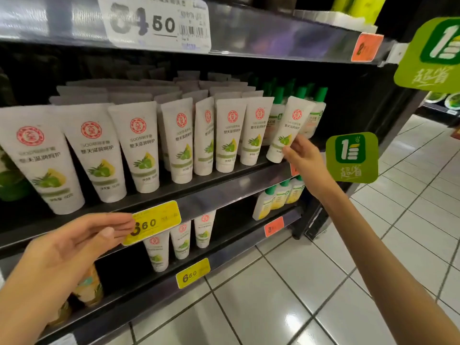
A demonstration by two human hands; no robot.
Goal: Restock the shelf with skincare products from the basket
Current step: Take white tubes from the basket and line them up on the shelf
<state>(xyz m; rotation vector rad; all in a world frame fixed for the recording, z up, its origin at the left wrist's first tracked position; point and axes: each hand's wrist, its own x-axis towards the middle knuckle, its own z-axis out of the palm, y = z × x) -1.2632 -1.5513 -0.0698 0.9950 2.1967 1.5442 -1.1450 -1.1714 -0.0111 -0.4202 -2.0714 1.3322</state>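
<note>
My right hand (302,155) grips the lower end of a white hand-cream tube (288,128) with a red logo, held tilted at the right end of the middle shelf (224,192). Several matching white tubes (139,145) stand cap-down in rows along that shelf. My left hand (74,242) hovers flat and empty in front of the shelf edge, fingertips by the yellow price tag (154,221). No basket is in view.
Green-capped bottles (317,105) stand behind the held tube. The shelf below holds more white tubes (181,240) and yellow-green bottles (278,197). Green promo signs (353,158) stick out at the right end. White tiled floor (323,282) lies to the right.
</note>
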